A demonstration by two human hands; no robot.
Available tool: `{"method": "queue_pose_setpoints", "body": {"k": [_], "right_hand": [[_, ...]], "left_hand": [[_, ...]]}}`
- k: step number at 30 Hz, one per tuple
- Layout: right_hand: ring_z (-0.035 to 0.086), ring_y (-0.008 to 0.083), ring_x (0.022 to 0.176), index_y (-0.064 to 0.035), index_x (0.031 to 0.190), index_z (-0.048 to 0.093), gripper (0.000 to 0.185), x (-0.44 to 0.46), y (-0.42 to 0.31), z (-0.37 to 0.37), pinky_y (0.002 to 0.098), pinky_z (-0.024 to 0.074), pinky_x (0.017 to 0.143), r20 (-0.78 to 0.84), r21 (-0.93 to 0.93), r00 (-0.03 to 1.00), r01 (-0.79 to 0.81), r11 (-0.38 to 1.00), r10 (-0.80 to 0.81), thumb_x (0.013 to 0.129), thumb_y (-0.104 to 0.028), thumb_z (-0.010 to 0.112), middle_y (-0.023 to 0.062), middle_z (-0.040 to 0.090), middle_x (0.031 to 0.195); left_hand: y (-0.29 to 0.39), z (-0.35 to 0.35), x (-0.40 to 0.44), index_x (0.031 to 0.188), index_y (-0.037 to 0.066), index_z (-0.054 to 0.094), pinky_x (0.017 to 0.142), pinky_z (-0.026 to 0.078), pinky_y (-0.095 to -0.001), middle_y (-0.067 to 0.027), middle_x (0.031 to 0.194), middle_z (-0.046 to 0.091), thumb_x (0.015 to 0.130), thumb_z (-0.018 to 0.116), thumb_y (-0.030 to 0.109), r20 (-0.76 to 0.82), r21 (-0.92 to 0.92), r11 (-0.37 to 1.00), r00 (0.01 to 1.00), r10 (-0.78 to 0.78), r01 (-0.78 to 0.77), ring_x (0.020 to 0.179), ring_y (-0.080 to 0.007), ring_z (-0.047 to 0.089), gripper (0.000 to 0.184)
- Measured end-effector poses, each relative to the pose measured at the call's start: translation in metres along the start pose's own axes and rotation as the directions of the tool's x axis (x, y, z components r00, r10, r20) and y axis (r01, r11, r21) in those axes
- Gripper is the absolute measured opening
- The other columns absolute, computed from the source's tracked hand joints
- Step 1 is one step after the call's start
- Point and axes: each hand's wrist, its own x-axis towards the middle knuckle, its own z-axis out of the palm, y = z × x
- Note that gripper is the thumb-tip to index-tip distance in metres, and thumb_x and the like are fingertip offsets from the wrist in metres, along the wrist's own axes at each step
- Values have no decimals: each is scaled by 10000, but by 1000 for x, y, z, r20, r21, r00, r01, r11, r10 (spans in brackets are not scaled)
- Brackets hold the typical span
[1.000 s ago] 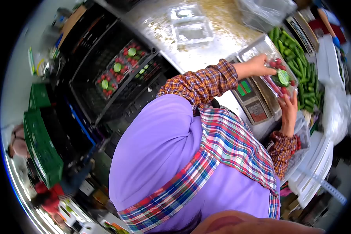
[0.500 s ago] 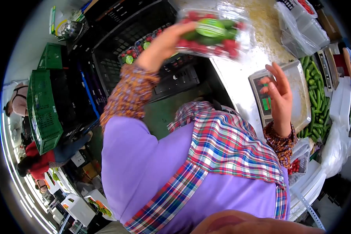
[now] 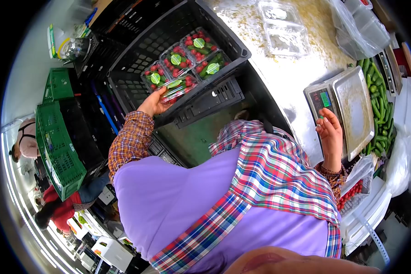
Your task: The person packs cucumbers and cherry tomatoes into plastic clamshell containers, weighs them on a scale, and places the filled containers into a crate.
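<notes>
While your left hand is clamped on one end of a clear pack of small red and green produce, your right hand holds nothing, its fingers apart and loosely curled beside the scale. The held pack is inside the black crate, along the near wall and towards the left end. I can't tell whether its base rests on the floor of the crate. Just beside it, towards the right end, lies another pack; three filled packs line up behind them.

On the tabletop, two empty trays sit towards the far edge, and the scale stands by the right edge, next to piled green cucumbers.

If you let go with the pack tilted, it could ride up on a neighbour or catch the near wall; squeezing one end might spring the lid.

Each pack bears a green label with a pale band, its print too small to read. The scale's lit display is illegible too.
</notes>
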Motion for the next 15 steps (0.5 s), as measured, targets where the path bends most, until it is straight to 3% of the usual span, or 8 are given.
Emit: {"method": "queue_pose_setpoints", "body": {"k": [4,7,8,11,12,15], "right_hand": [[583,116,849,-21,1188,525,304,-5,3,8,230,480,672,-13,-23,1000,-11,1000,10,888,-70,542,63,574,1105],[582,114,845,-23,1179,532,297,-10,2,15,228,480,671,-37,-64,999,-14,998,12,886,-72,544,61,582,1089],[582,114,845,-24,1176,534,294,-12,3,15,228,480,672,-44,-70,999,-14,997,11,886,-71,543,60,583,1086],[581,112,845,-25,1167,538,285,-15,11,11,227,480,674,-67,-75,998,-25,997,20,887,-72,540,57,586,1080],[580,112,846,-27,1166,539,283,-17,13,6,227,479,674,-71,-71,997,-33,997,28,887,-73,539,56,586,1080],[577,110,852,-30,1163,542,278,-19,21,2,226,475,678,-75,-82,996,-59,995,53,888,-74,536,52,587,1077]], "left_hand": [[-14,-13,34,1096,85,565,889,471,-439,-79,1118,615,938,496,331,134,7,1000,991,26,-28,997,-256,590,301],[-20,3,20,1168,44,531,899,460,-383,-96,1167,586,949,482,309,-42,-37,999,999,33,-35,1044,-243,559,348],[-22,-26,58,1180,43,526,890,461,-379,-98,1138,591,952,473,320,8,-13,999,999,47,-47,1024,-246,558,362],[-24,-21,48,1133,72,547,894,457,-472,-88,1120,616,945,479,326,-122,91,996,992,26,-15,1027,-284,575,323],[-29,-35,66,1162,71,537,898,451,-480,-99,1124,613,948,478,319,-107,137,990,994,-1,16,1034,-294,571,333],[-32,-67,103,1184,29,514,874,458,-448,-126,1116,608,938,497,336,-120,550,835,991,53,22,1035,-283,569,394]]}}
